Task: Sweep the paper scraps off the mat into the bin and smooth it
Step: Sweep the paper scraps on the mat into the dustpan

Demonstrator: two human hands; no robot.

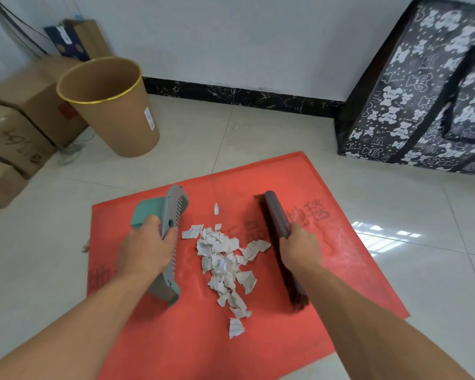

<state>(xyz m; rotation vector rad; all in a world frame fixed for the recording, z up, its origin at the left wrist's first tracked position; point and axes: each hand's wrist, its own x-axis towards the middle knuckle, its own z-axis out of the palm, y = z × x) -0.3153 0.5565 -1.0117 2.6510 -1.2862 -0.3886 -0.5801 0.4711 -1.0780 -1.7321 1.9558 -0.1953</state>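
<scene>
While left hand [146, 248] grips dustpan [144, 212], right hand [299, 248] brush [277, 212], mat [203, 341] lettering [317, 215] partly hidden, perhaps faded.

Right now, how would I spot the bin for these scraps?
Find the red mat on the floor, then look past its far left corner to the stacked cardboard boxes. The bin stands beside them: brown like them, but round, open-topped, with a gold rim.

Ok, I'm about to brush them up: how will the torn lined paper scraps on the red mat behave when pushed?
The torn lined paper scraps look thin and curled, so probably very light and apt to scatter. The red mat looks smooth, so they should slide easily.
</scene>
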